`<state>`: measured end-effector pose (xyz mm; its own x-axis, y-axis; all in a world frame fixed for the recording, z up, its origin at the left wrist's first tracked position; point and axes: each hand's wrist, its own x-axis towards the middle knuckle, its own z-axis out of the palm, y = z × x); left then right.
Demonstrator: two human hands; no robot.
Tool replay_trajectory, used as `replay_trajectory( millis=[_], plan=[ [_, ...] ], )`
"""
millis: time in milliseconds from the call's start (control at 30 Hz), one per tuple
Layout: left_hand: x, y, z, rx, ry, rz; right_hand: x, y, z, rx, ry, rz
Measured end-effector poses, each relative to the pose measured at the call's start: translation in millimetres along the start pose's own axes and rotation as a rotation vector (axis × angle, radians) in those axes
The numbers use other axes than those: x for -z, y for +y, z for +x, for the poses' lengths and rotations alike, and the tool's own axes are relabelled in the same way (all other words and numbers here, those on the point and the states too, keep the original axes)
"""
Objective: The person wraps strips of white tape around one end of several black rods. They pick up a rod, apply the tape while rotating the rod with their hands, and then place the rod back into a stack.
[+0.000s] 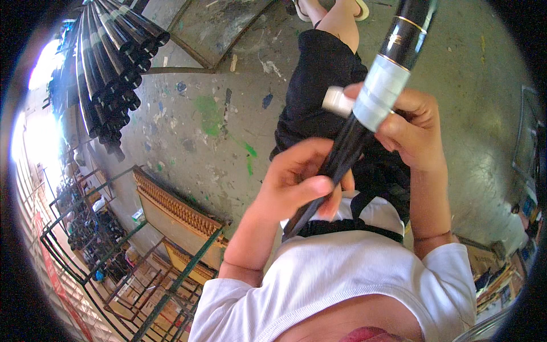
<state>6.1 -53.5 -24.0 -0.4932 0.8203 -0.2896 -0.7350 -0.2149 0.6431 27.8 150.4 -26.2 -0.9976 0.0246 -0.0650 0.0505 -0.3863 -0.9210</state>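
A glossy black pole point(405, 41) with thin gold bands slants from the upper right down toward my waist. A band of whitish, see-through wrapping point(380, 85) goes around its middle. My left hand point(302, 182) is closed around the darker lower part, thumb on top. My right hand point(415, 122) is closed at the wrapped band, its thumb in front and fingers reaching behind the pole. At those fingertips, on the pole's left side, is a small white roll point(337, 101), which looks like tape and is slightly blurred. The hidden fingers cannot be made out fully.
Several black poles point(117, 62) lie stacked at the upper left, ends toward me. A metal-framed panel point(213, 31) is beside them. Lower left stand a green metal frame point(176, 279) and a carved wooden piece point(176, 208). Cardboard point(481, 259) lies at right on the paint-stained floor point(188, 114).
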Motion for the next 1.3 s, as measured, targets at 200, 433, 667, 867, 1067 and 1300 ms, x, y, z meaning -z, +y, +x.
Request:
replay_trajectory(
  millis=[200, 433, 667, 867, 1067, 1300],
  plan=[
    [-11, -15, 7, -0.402, 0.374, 0.767, -5, -6, 2, -0.017, 0.125, -0.157],
    [-4, 2, 5, 0.03, 0.133, 0.08, 7, -5, 0, -0.124, -0.017, 0.028],
    [-15, -9, 3, -0.157, 0.375, 0.436, -2, -2, 3, 0.018, 0.076, -0.078],
    [-10, -10, 6, -0.226, 0.285, 0.599, -1, -5, 4, -0.005, 0.099, -0.164],
    [-1, -2, -1, 0.007, -0.022, -0.02, 4, -2, 3, -0.023, -0.035, 0.016],
    [-5, -19, 11, -0.475, 0.513, 1.104, -6, -4, 5, -0.018, 0.163, -0.283]
  ],
)
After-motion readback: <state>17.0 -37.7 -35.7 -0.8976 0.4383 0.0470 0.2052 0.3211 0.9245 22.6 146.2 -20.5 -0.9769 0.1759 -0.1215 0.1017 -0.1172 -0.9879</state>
